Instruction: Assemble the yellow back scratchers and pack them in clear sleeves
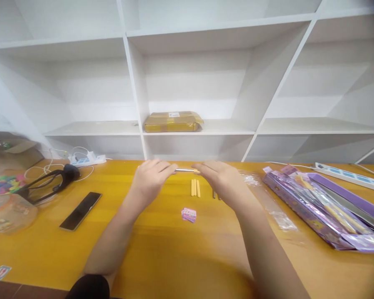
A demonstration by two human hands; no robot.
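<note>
Above the back of the table, my left hand [151, 178] and my right hand [221, 178] face each other, fingers closed around the ends of a thin silver rod [185, 170]. The rod lies level, with a yellowish part by my right fingertips; both its ends are hidden by the hands. Just below it lie several yellow sticks [195, 188] side by side. Near my right wrist, ends of silver-grey rods [214, 194] show, partly covered by the hand. Small pink-purple printed cards [189, 214] lie stacked on the table between my forearms.
At right, a purple box [308, 207] holds plastic-wrapped sticks, beside clear wrappers [280, 211] and a power strip [352, 176]. At left are a phone [81, 211], black-framed headgear [50, 185], a plastic tub [12, 214] and another power strip [89, 160]. A taped parcel [173, 121] sits on the shelf.
</note>
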